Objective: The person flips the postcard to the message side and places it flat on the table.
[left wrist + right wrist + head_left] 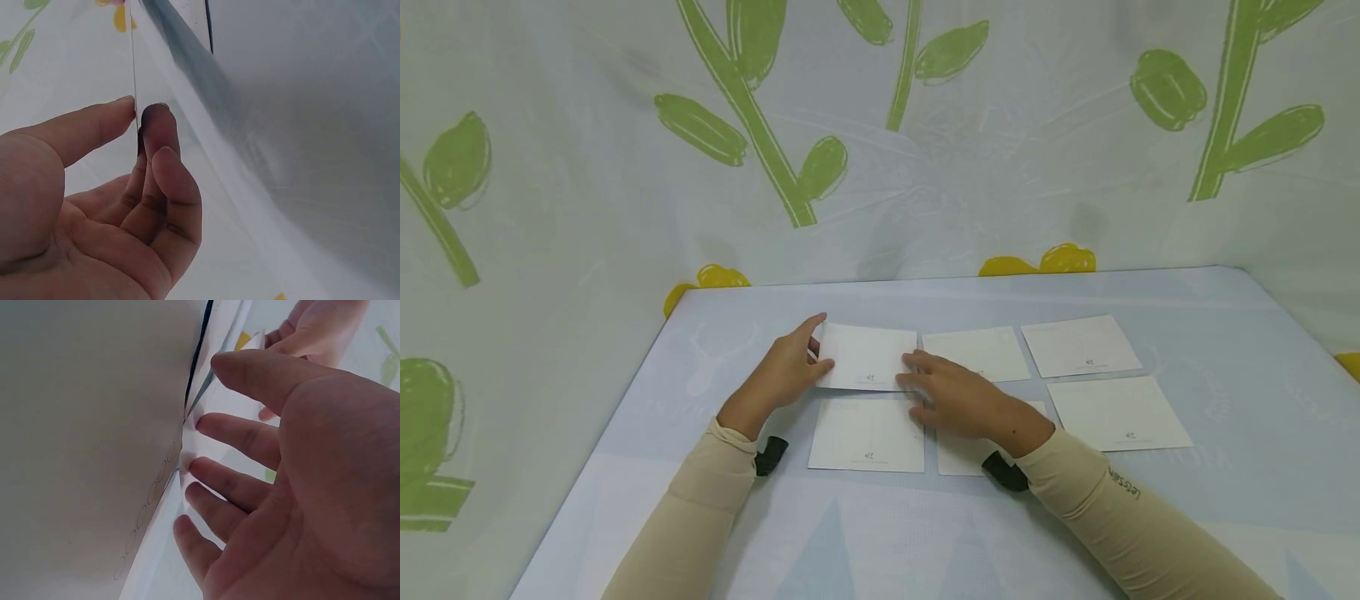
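A white card (865,354) with a small dark print near its lower edge is tilted slightly above the table, at the back left of a group of similar cards. My left hand (784,367) pinches its left edge between thumb and fingers; in the left wrist view the card (133,65) appears nearly edge-on. At the card's right side, my right hand (966,398) touches it with fairly straight, spread fingertips. Below lies another card (867,437). Beside them are a back middle card (973,346) and a front middle card (957,457), the latter partly hidden under my right hand.
Two more white cards, a back one (1078,346) and a front one (1120,417), lie flat on the right. All rest on a pale blue-white table cover (880,533). Behind the table's far edge hangs a white backdrop (1015,183) with green leaves and yellow shapes.
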`<action>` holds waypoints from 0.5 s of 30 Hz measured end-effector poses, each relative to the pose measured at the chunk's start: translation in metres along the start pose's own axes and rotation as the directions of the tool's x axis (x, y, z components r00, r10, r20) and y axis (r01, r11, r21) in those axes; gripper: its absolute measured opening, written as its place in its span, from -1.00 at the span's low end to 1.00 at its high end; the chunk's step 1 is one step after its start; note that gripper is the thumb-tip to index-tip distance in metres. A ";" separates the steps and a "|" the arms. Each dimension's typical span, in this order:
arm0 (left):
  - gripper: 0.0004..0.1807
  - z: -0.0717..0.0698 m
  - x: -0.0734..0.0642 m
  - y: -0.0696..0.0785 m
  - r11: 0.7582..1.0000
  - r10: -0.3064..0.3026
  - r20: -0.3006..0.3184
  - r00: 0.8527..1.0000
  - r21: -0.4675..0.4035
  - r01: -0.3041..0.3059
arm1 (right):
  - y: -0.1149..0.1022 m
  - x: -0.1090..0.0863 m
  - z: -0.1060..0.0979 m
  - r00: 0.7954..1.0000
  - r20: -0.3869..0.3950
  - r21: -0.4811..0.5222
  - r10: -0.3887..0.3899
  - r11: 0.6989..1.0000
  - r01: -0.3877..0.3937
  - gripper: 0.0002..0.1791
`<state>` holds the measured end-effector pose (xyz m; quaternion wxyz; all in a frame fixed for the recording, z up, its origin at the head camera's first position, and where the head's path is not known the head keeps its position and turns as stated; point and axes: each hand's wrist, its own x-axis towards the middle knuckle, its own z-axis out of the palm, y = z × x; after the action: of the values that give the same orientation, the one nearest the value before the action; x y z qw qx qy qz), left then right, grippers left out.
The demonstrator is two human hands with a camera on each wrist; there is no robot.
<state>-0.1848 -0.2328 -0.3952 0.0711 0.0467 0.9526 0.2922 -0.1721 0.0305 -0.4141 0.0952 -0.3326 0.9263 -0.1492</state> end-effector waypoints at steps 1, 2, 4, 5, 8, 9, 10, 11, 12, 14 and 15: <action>-0.14 0.000 0.000 0.000 1.000 0.002 0.003 1.000 -0.002 -0.002 | 0.000 0.000 0.000 1.000 0.011 0.001 0.006 1.000 -0.006 -0.44; -0.14 0.001 0.000 0.000 1.000 0.006 0.007 1.000 -0.001 -0.006 | 0.000 0.000 0.000 1.000 0.021 0.003 0.011 1.000 -0.011 -0.43; -0.16 0.001 -0.001 0.000 1.000 0.011 0.015 1.000 0.001 -0.011 | -0.001 -0.001 0.000 0.999 0.037 0.003 0.019 1.000 -0.019 -0.42; -0.17 0.001 -0.001 -0.001 1.000 0.013 0.019 1.000 0.002 -0.013 | -0.001 -0.001 0.000 0.999 0.041 0.002 0.022 1.000 -0.022 -0.42; -0.20 0.002 -0.001 -0.002 1.000 0.002 0.040 0.999 0.008 -0.002 | -0.001 -0.001 0.000 0.998 0.057 -0.003 0.030 1.000 -0.030 -0.41; -0.21 0.002 -0.001 -0.002 1.000 -0.005 0.047 0.999 0.011 0.004 | -0.001 -0.001 0.000 0.998 0.060 -0.005 0.033 0.999 -0.032 -0.41; -0.22 0.003 -0.001 -0.003 1.000 -0.012 0.053 0.999 0.013 0.011 | -0.001 -0.001 0.001 0.997 0.062 -0.006 0.035 0.999 -0.034 -0.41; -0.24 0.003 -0.001 -0.003 1.000 -0.017 0.060 0.998 0.014 0.016 | -0.001 -0.001 0.001 0.997 0.064 -0.008 0.038 0.999 -0.038 -0.41; -0.25 0.004 -0.001 -0.003 1.000 -0.020 0.066 0.998 0.019 0.019 | -0.001 -0.001 0.001 0.997 0.066 -0.011 0.042 0.999 -0.042 -0.41; -0.30 0.005 0.000 -0.004 0.999 -0.024 0.072 0.997 0.035 0.022 | -0.001 -0.001 0.002 0.996 0.069 -0.016 0.049 0.999 -0.048 -0.40; -0.33 0.005 0.000 -0.004 0.999 -0.027 0.073 0.997 0.042 0.024 | -0.001 -0.001 0.002 0.996 0.070 -0.018 0.052 0.999 -0.051 -0.40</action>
<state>-0.1842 -0.2330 -0.4018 0.1088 0.0465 0.9557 0.2696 -0.1704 0.0295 -0.4154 0.1288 -0.3143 0.9318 -0.1276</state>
